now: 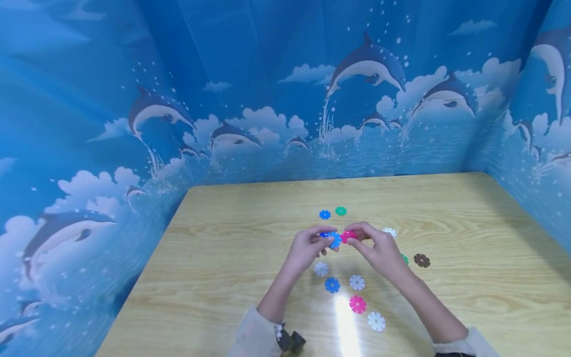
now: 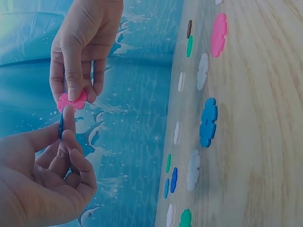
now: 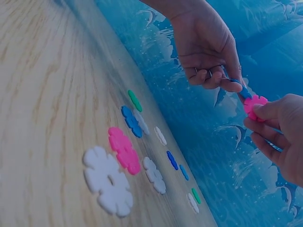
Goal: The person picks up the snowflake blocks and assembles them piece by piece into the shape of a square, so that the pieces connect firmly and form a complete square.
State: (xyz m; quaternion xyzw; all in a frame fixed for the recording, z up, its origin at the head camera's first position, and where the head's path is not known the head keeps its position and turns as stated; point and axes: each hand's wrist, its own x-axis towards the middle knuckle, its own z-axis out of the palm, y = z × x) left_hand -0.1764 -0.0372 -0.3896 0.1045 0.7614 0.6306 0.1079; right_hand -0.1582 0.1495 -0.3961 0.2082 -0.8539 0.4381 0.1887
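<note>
Pinching a blue disc [image 1: 336,240] with your left hand [image 1: 310,244], a pink disc [image 1: 346,236] with your right hand [image 1: 379,247], you may lose one by pushing crookedly.

A pink notched plastic disc [image 1: 345,237], flower-shaped and flat, is pinched at its edge by the thumb and fingers of the right hand [image 1: 380,249]. A light-blue notched disc [image 1: 335,241] of the same kind is pinched in the left hand [image 1: 307,249]. The two meet edge to edge above the wooden tabletop [image 1: 232,238] — whether their notches interlock cannot be told. In the left wrist view the blue one stands edge-on while the pink one shows its face — they sit at an angle. Darker blue shows beside the light-blue disc, partly hidden by fingers.
</note>
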